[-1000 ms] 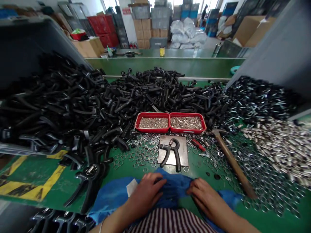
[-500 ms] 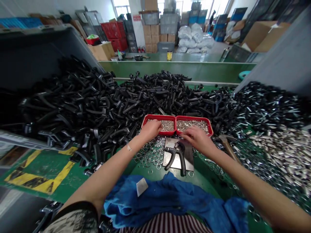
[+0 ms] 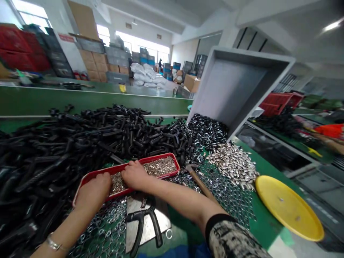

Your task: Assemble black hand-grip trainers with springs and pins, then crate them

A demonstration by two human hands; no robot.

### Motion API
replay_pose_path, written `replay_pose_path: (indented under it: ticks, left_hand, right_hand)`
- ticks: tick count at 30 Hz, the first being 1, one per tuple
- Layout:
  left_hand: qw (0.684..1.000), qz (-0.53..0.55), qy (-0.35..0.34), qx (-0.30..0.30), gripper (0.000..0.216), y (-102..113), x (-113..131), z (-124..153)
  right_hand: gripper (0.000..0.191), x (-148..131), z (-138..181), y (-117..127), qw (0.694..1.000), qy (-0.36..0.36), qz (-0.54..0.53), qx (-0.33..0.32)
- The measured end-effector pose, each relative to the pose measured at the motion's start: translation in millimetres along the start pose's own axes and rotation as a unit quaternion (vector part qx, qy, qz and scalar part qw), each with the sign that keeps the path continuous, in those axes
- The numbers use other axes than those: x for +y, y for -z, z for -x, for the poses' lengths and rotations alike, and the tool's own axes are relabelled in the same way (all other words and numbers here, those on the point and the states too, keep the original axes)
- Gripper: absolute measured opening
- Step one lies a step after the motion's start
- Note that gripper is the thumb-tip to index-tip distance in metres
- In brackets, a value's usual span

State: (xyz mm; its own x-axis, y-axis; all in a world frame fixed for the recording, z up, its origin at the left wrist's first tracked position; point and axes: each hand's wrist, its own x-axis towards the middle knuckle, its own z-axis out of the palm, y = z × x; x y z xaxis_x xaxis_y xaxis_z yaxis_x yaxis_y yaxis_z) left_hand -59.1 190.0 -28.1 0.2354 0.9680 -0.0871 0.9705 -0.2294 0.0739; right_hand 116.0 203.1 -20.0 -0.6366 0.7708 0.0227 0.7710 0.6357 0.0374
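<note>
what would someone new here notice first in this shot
Probably the bright yellow round dish, at the right side of the green table. Next comes the huge heap of black handles across the left and middle, with a big grey bin tilted up beyond its right end. Just in front of the heap, the red trays of small metal pieces also stand out.

Red trays point(image 3: 177, 165), black handles point(image 3: 131, 134), green table point(image 3: 262, 229), yellow dish point(image 3: 290, 208), mottled black-and-beige sleeve point(image 3: 233, 238)
</note>
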Motion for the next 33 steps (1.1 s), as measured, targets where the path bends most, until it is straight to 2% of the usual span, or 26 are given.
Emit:
replay_pose_path:
  ticks: [3,5,7,13,17,21,23,27,30,32,33]
  left_hand:
    - [0.998,-0.064,0.013,-0.028,0.046,1.5,1.7,0.1]
    - [0.997,-0.058,0.008,-0.053,0.046,2.5,1.9,-0.7]
    - [0.997,-0.055,-0.001,-0.054,0.047,1.7,0.6,-1.0]
    - [1.0,-0.017,-0.001,0.014,0.04,-9.3,-7.1,1.6]
    - [0.998,0.047,-0.003,0.039,0.032,-25.7,-18.6,-5.0]
    - [0.99,0.116,-0.018,0.083,0.022,-42.2,-29.4,-16.1]
    - [0.98,0.163,-0.022,0.112,0.02,-39.9,-29.1,-14.7]
    - [0.947,0.262,0.004,0.186,0.023,-9.7,-17.0,16.2]
    - [0.906,0.334,0.036,0.257,0.021,10.0,-1.0,46.6]
    - [0.903,0.356,-0.004,0.242,0.018,12.9,14.3,66.9]
    - [0.909,0.356,-0.034,0.213,0.016,11.6,23.5,77.4]
  right_hand:
    - [0.024,0.4,-1.2,-3.1,1.0,0.006,-0.004,0.006]
    - [0.023,1.0,-2.8,-5.4,1.0,0.007,-0.008,0.009]
    - [0.022,1.7,-3.8,-7.9,1.0,0.005,-0.011,0.013]
    - [0.023,-0.4,-0.8,-10.5,0.999,-0.003,-0.027,0.039]
    - [0.022,-4.6,2.7,-7.8,0.996,-0.019,-0.046,0.073]
    - [0.016,-1.7,2.7,2.1,0.99,-0.03,-0.089,0.102]
    - [0.011,0.9,8.1,12.2,0.983,-0.034,-0.136,0.122]
    - [0.011,0.6,49.5,28.7,0.942,-0.084,-0.266,0.187]
    - [0.011,8.7,97.1,18.2,0.904,-0.122,-0.356,0.201]
    - [0.008,14.6,127.9,3.0,0.889,-0.134,-0.402,0.172]
    - [0.009,15.3,141.7,-4.1,0.886,-0.138,-0.418,0.144]
